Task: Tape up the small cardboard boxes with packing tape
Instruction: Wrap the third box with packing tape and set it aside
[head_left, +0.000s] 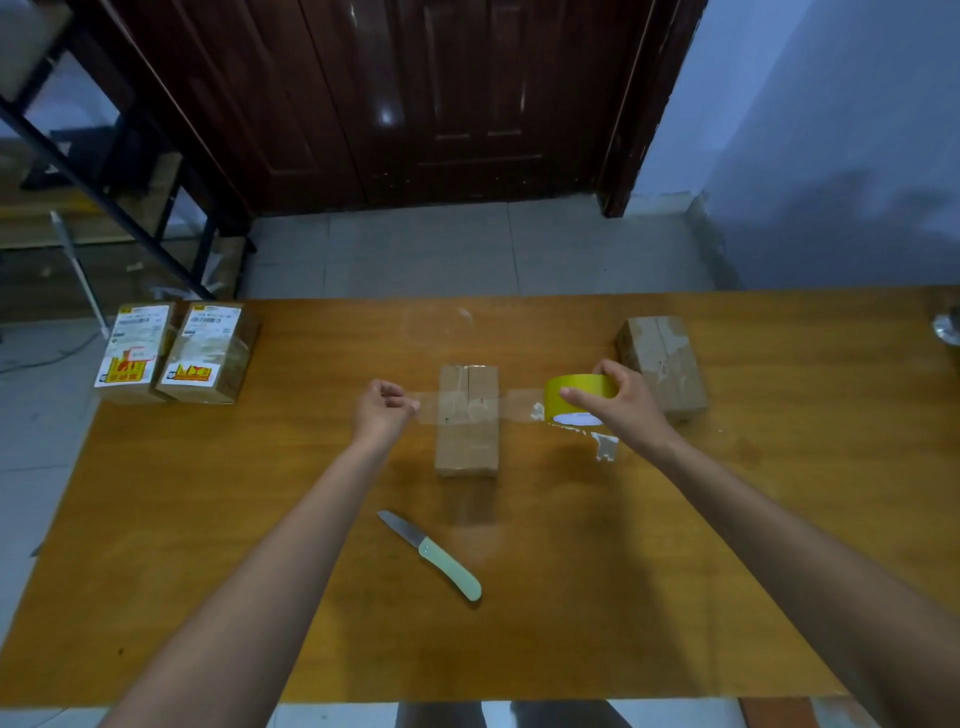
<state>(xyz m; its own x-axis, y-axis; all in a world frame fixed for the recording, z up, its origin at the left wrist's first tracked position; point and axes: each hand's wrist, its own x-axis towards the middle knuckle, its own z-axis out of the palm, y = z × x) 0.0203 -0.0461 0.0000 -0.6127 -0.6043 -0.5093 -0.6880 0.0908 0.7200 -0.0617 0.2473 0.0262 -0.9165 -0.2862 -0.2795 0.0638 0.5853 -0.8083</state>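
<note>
Fingers (402, 396) of the left hand (382, 410) pinch the free end of a clear tape strip (517, 402), while the right hand (618, 402) curls round the yellow tape roll (563, 397), thumb at the front and fingers over the far rim. Between them the strip runs straight across the middle box (467, 418), which sits at the centre of the desk (571, 623) with its flap seam running away from the viewer. Whether the strip already touches the cardboard or hangs just above it cannot be told.

Another plain box (662, 364) lies right of centre, just behind the right hand, its top looking torn. Two labelled boxes (174, 353) sit side by side at the left edge of the desk. A knife (434, 553) with a pale green handle lies below the middle box, apart from both hands.

Several things could go wrong from here. If either hand slackens, the strip may sag, fold on itself or wrinkle. Lowered crooked, it would cross the seam at a slant and hold the flaps poorly. The box looks light, so a sticky pull could drag or tip it. Reaching for the knife means freeing a hand, and the loose end could curl back.
</note>
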